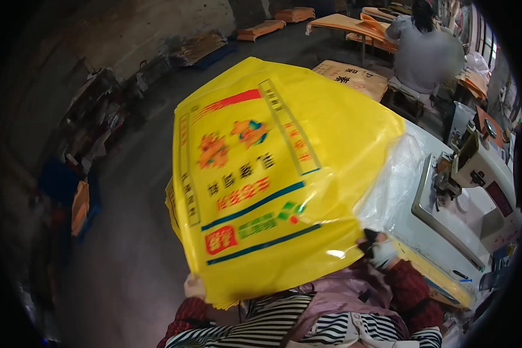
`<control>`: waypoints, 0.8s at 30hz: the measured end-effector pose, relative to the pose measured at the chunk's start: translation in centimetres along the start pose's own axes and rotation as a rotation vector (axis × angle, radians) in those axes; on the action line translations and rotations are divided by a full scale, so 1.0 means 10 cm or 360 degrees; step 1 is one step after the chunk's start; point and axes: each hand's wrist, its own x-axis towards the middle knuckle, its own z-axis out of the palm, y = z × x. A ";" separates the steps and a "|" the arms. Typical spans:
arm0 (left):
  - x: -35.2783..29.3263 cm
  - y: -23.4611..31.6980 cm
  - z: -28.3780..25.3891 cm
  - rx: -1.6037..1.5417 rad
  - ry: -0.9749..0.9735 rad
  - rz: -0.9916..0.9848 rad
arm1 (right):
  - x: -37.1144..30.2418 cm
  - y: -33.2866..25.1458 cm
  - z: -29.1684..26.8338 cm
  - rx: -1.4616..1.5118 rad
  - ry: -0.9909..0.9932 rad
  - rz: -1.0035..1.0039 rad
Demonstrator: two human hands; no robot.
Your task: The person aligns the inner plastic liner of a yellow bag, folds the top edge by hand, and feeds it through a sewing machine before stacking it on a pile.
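A large yellow printed sack (pixel 342 133) is spread out in front of me and hides much of the floor and table behind it. My left hand (pixel 195 287) is closed on its near left corner. At the near right corner, my right hand (pixel 381 250), in a white and dark glove, is closed on the sack's edge; its fingertips are partly hidden. Clear plastic film (pixel 397 180) shows along the sack's right side, over the white tabletop. I cannot tell whether the film is attached to the sack.
A sewing machine (pixel 487 180) stands on the white table (pixel 412 232) at right, with a dark pen (pixel 460 274) near its edge. More yellow sacks (pixel 441 278) lie along the table's near side. Farther back, a person (pixel 426 55) sits among stacked orange sacks (pixel 345 23). Clutter lines the left wall.
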 end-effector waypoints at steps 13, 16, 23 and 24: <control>-0.37 -0.15 -0.52 0.1477 0.0881 -0.0811 | 1.12 -0.77 1.52 -0.1104 -0.0577 -0.0814; -0.15 -0.21 -0.50 0.1422 0.0799 -0.1043 | 1.32 -0.57 1.77 -0.0884 -0.0323 -0.0482; 0.07 -1.52 -1.01 0.1397 0.0918 -0.0598 | 1.41 0.55 1.88 -0.1071 -0.0498 -0.0153; 0.14 -1.56 -0.86 0.1102 0.0864 -0.0472 | 1.45 1.00 1.85 -0.1195 -0.0367 -0.0165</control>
